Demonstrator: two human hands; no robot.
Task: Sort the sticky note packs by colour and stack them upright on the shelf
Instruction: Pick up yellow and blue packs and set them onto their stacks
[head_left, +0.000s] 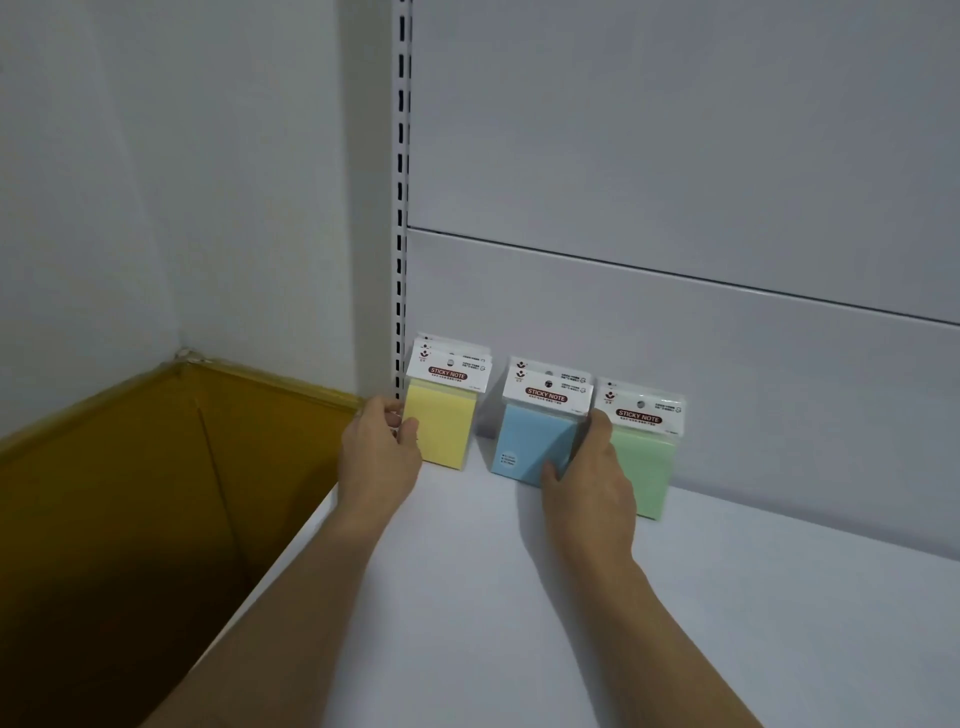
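Three groups of sticky note packs are stood upright on the white shelf (571, 597), leaned against the back panel (675, 338): yellow packs (441, 431) at the left, blue packs (530, 441) in the middle, green packs (647, 457) at the right. The left edge of the yellow packs is pinched by the left hand (378, 452). The blue packs are gripped by the right hand (589, 475), thumb laid on the front, fingers tucked between blue and green. An open cardboard box (130, 493) is seen beside the shelf.
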